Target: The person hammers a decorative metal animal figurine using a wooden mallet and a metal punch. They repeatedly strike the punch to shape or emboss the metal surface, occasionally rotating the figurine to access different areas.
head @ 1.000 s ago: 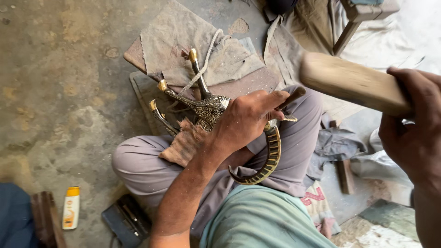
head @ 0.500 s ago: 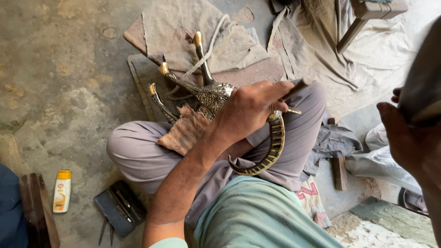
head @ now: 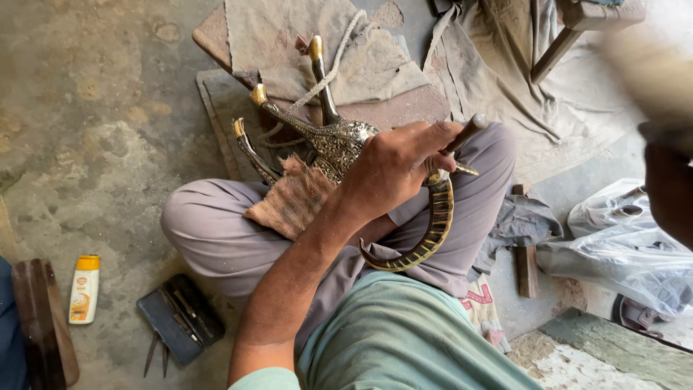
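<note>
Clamping left hand (head: 393, 170) grip on ornate metal piece (head: 339, 144), right hand (head: 668, 188) blurred, grip unclear, white-orange bottle (head: 84, 289) left.

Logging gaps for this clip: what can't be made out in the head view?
- Right hand: cut by the right edge and blurred, so its grip is unclear.
- The pale blur above it: too smeared by motion to identify.
- Punch: tip hidden under the left hand.
- Metal ornament: its middle is covered by that hand.
- Tools in the case: too small.
</note>
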